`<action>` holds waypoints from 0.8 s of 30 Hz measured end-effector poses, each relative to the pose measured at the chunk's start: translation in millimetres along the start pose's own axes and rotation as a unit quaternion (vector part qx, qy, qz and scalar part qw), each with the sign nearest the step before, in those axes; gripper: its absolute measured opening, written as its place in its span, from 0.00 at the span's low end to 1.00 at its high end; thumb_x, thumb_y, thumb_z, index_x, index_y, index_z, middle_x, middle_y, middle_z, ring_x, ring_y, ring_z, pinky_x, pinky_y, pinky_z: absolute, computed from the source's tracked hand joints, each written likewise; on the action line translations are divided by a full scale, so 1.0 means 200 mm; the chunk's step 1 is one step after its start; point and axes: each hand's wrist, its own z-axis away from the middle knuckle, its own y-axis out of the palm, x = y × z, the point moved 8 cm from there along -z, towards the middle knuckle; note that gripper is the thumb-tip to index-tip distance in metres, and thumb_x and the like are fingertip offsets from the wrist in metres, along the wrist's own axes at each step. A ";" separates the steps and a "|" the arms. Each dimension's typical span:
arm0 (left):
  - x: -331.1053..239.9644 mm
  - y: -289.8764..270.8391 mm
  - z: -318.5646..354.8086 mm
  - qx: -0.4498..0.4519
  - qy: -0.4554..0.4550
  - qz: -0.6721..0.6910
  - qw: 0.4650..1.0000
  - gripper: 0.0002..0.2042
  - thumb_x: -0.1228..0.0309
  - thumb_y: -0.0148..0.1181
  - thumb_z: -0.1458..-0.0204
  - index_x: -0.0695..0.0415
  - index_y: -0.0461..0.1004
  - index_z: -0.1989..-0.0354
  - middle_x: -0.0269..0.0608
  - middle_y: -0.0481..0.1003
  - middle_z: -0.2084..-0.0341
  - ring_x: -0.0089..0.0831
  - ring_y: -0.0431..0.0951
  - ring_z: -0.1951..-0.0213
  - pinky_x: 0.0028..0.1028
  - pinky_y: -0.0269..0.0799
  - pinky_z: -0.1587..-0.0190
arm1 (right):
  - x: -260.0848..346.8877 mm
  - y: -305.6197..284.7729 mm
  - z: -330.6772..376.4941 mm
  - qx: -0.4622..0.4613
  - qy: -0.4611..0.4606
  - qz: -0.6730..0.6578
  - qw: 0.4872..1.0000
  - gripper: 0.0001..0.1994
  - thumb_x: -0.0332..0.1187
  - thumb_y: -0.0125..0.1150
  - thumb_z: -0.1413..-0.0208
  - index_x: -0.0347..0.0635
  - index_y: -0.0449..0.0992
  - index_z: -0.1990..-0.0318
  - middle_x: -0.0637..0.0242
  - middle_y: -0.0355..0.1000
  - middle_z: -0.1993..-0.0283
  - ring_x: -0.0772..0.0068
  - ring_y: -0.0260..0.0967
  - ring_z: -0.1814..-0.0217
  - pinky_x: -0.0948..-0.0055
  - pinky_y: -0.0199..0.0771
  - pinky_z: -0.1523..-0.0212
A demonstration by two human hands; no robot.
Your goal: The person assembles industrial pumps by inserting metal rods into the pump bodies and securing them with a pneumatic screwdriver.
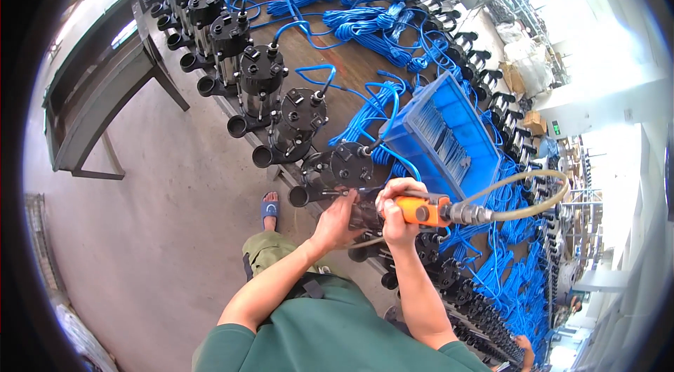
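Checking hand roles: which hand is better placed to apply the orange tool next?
Probably the right hand: it grips the orange tool, while the left hand is near a black-topped cylinder, apart from the tool's orange body.

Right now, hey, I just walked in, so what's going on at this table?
The person's right hand grips an orange power tool with a hose on its back end. The left hand is by the tool's front, close to a black-topped pump; whether it touches the pump isn't clear. More pumps line the table's edge, with blue cable coils and a blue bin behind.
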 end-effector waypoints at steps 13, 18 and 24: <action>0.10 0.03 -0.18 0.193 -0.043 0.167 0.966 0.55 0.60 0.82 0.69 0.58 0.55 0.30 0.54 0.70 0.42 0.51 0.74 0.45 0.43 0.68 0.40 | 0.20 -0.16 -0.26 -0.125 -0.044 0.054 0.990 0.16 0.21 0.53 0.52 0.35 0.68 0.53 0.57 0.70 0.61 0.75 0.66 0.73 0.71 0.74 0.66; 0.09 0.03 -0.18 0.155 0.080 0.119 0.978 0.55 0.60 0.82 0.69 0.57 0.56 0.29 0.52 0.60 0.32 0.51 0.59 0.30 0.44 0.52 0.29 | -0.02 -0.20 -0.25 -0.090 0.015 0.070 0.993 0.13 0.19 0.55 0.48 0.35 0.67 0.55 0.61 0.71 0.61 0.76 0.70 0.69 0.76 0.75 0.65; 0.07 0.06 -0.19 0.137 0.098 0.113 0.979 0.56 0.61 0.82 0.73 0.57 0.56 0.29 0.52 0.63 0.35 0.50 0.62 0.32 0.44 0.55 0.30 | -0.04 -0.26 -0.21 -0.139 0.043 0.114 0.983 0.11 0.20 0.55 0.49 0.36 0.69 0.57 0.62 0.71 0.63 0.76 0.70 0.69 0.74 0.75 0.66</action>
